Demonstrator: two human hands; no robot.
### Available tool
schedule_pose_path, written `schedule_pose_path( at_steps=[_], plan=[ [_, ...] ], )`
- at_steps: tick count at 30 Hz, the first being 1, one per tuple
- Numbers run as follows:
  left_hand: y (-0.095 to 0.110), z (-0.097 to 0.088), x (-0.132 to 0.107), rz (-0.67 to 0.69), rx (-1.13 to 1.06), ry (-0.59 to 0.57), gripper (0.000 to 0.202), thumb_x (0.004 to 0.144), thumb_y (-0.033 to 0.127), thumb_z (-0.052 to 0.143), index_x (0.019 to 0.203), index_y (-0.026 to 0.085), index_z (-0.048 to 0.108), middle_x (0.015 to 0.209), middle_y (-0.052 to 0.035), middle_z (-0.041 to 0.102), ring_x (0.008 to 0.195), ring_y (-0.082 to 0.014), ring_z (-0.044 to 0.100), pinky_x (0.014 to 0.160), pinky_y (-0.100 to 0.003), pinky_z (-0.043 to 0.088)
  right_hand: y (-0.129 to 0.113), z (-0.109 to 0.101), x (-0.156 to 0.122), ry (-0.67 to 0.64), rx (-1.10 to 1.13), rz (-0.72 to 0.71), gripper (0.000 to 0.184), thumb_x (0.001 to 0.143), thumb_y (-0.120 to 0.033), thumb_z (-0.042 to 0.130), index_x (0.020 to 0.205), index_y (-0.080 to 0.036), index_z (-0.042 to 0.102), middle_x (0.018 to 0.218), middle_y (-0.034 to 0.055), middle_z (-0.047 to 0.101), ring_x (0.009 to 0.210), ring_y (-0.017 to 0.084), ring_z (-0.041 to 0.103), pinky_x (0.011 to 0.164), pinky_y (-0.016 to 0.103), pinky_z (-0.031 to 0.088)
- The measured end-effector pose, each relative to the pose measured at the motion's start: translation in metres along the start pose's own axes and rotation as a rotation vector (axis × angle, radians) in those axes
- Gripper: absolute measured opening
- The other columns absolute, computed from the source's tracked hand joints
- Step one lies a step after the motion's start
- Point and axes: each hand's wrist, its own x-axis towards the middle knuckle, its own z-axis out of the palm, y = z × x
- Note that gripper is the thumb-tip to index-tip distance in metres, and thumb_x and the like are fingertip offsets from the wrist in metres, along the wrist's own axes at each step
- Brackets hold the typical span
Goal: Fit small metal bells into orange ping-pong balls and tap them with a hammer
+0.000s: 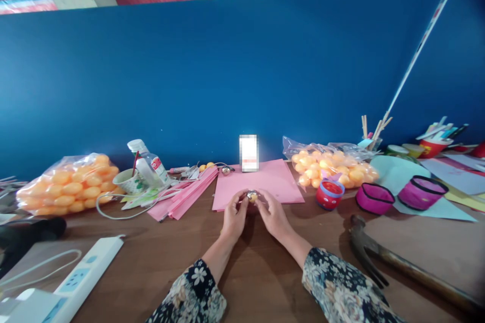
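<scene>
Both of my hands meet over the near edge of a pink sheet stack (261,181), in the middle of the table. Between the fingertips is a small shiny round metal ball (252,195), silvery on top and yellowish below. My left hand (235,216) pinches it from the left, fingers bent. From the other side, my right hand (273,216) also has its fingers closed on it. A similar shiny ball (226,170) lies at the stack's far left edge. An upright white rectangle (249,153), blurred by pixels, stands behind the hands.
Bags of orange balls lie left (71,186) and right (333,166). A bottle (149,164), a paper cup (131,181) and pink strips (189,194) are left. At right are a red cup (330,195), magenta rings (375,198) and a hammer (409,265). A power strip (89,275) sits front left.
</scene>
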Motion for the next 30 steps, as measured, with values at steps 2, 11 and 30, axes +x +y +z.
schedule_pose_path(
  at_steps=[2,11,30],
  plan=[
    [-0.001,0.0,-0.001,-0.039,-0.041,-0.006,0.038,0.078,0.039,0.053,0.109,0.017,0.054,0.105,-0.0098,0.063,0.089,-0.0196,0.062,0.079,-0.034,0.05,0.001,0.0,0.0,0.008,-0.02,-0.019,0.029,0.084,-0.027,0.048,0.112,-0.02,0.052,0.112,0.0099,0.057,0.099,0.02,0.058,0.084,0.035,0.051],
    [-0.006,-0.004,0.002,0.061,0.101,0.032,0.032,0.08,0.036,0.05,0.105,0.018,0.061,0.11,-0.0082,0.063,0.105,-0.0196,0.055,0.097,-0.035,0.037,0.0,0.0,0.0,0.037,-0.034,0.014,0.029,0.085,-0.031,0.047,0.111,-0.018,0.053,0.11,0.0108,0.059,0.097,0.021,0.058,0.082,0.035,0.051],
    [-0.003,0.001,0.001,-0.021,-0.06,-0.018,0.035,0.079,0.039,0.052,0.106,0.018,0.055,0.103,-0.0095,0.063,0.094,-0.0205,0.06,0.08,-0.034,0.05,-0.003,-0.001,-0.001,0.053,-0.079,-0.011,0.02,0.084,-0.025,0.047,0.101,-0.018,0.057,0.099,0.0092,0.065,0.088,0.019,0.062,0.078,0.032,0.051]
  ],
)
